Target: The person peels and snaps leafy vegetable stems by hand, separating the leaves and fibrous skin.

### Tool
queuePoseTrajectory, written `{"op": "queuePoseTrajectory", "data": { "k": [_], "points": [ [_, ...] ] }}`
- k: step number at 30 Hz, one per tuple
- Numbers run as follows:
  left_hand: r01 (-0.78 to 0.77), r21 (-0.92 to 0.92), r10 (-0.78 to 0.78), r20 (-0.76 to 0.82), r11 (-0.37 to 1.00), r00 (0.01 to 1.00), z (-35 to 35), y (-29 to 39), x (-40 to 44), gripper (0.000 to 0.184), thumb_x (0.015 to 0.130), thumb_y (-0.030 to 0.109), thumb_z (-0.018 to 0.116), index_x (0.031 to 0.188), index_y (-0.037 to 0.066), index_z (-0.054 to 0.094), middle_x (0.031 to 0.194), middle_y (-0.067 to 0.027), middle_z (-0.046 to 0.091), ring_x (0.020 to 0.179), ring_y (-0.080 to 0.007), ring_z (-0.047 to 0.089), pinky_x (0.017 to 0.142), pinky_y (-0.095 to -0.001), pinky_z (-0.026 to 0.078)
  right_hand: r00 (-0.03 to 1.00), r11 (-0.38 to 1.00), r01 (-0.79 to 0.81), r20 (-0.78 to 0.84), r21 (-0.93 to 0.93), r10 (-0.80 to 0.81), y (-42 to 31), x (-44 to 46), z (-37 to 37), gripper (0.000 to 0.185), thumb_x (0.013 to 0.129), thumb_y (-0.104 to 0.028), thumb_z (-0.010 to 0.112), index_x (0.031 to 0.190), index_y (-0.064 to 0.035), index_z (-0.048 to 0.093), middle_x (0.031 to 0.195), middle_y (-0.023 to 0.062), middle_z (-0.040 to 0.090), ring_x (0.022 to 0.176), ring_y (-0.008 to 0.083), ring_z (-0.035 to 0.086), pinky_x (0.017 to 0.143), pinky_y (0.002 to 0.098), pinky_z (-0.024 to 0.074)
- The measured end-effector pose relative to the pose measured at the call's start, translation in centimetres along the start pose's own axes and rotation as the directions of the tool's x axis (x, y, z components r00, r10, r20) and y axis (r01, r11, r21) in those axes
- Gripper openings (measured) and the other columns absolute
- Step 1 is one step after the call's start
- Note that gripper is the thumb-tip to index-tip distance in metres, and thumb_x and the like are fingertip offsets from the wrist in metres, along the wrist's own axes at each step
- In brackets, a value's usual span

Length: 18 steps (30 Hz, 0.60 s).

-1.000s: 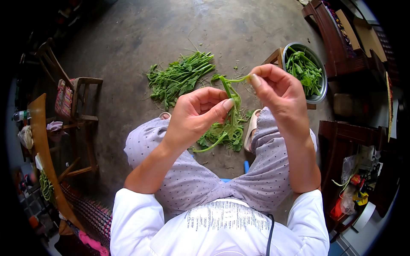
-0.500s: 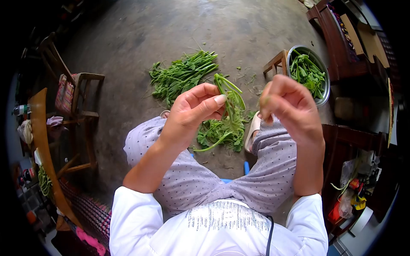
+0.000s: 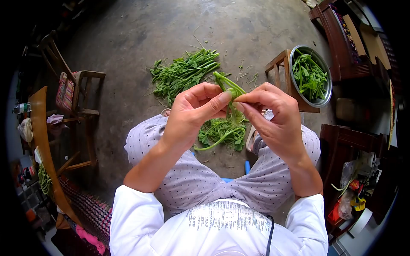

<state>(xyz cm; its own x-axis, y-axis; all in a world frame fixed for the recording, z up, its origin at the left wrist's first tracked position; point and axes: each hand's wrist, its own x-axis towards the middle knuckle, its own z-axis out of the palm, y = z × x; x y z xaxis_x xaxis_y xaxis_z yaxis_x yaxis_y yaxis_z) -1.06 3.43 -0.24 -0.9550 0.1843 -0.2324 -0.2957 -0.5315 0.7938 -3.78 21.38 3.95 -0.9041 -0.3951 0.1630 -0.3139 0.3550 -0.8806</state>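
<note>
My left hand [image 3: 198, 104] pinches a leafy green stem [image 3: 225, 81] between thumb and fingers, held up over the floor between my knees. Close against it, the thumb and forefinger of my right hand [image 3: 273, 113] are pressed together at the stem's side. A thin strand may be between those fingertips; it is too small to be sure. Below my hands lies a loose heap of stringy green trimmings [image 3: 226, 134]. Farther out on the floor is a larger pile of leafy green stems [image 3: 185, 72].
At the right, a metal basin [image 3: 329, 87] of green pieces rests on a wooden stool [image 3: 279, 64]. A wooden chair [image 3: 77, 91] and a table edge [image 3: 40, 128] stand at the left. Dark wooden furniture [image 3: 341, 141] lines the right side.
My right hand has come in from the right and down to the stem, its fingers now meeting beside my left fingertips. The left hand has stayed nearly in place, still holding the stem.
</note>
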Motion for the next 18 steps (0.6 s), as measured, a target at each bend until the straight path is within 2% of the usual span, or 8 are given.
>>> {"op": "queuePoseTrajectory", "data": {
  "k": [6, 13, 18],
  "points": [
    [-0.052, 0.081, 0.053, -0.014, 0.995, 0.998, -0.01, -0.32, 0.01, 0.014, 0.087, 0.013, 0.064, 0.097, 0.003, 0.061, 0.093, -0.0054, 0.066, 0.083, -0.0114, 0.064, 0.073, -0.0254, 0.054, 1.0, 1.0, 0.004, -0.019, -0.019, -0.004, -0.1, -0.11, 0.36, 0.009, 0.077, -0.001, 0.068, 0.085, 0.0002, 0.067, 0.074, 0.0082, 0.059, 0.06, 0.0144, 0.059, 0.054, 0.0247, 0.0471],
    [-0.064, 0.066, 0.066, -0.026, 0.996, 0.997, 0.07, -0.57, 0.02, 0.014, 0.086, 0.013, 0.065, 0.093, 0.0, 0.062, 0.085, -0.0053, 0.066, 0.077, -0.0097, 0.063, 0.07, -0.0236, 0.054, 1.0, 0.999, -0.008, -0.025, -0.041, 0.007, -0.14, -0.26, 0.81, 0.008, 0.076, 0.0, 0.067, 0.083, 0.0019, 0.065, 0.077, 0.0092, 0.059, 0.065, 0.0168, 0.063, 0.056, 0.026, 0.0505],
    [0.022, 0.025, -0.021, -0.035, 0.999, 0.999, -0.03, -0.6, 0.06, 0.016, 0.086, 0.016, 0.065, 0.093, 0.001, 0.063, 0.086, -0.0047, 0.066, 0.078, -0.0093, 0.063, 0.071, -0.0234, 0.053, 0.999, 0.997, -0.008, -0.031, -0.075, 0.006, -0.46, -0.16, 0.64, 0.008, 0.075, 0.0, 0.066, 0.083, 0.0018, 0.064, 0.076, 0.009, 0.058, 0.064, 0.0162, 0.062, 0.057, 0.0263, 0.0498]
  ]
}}
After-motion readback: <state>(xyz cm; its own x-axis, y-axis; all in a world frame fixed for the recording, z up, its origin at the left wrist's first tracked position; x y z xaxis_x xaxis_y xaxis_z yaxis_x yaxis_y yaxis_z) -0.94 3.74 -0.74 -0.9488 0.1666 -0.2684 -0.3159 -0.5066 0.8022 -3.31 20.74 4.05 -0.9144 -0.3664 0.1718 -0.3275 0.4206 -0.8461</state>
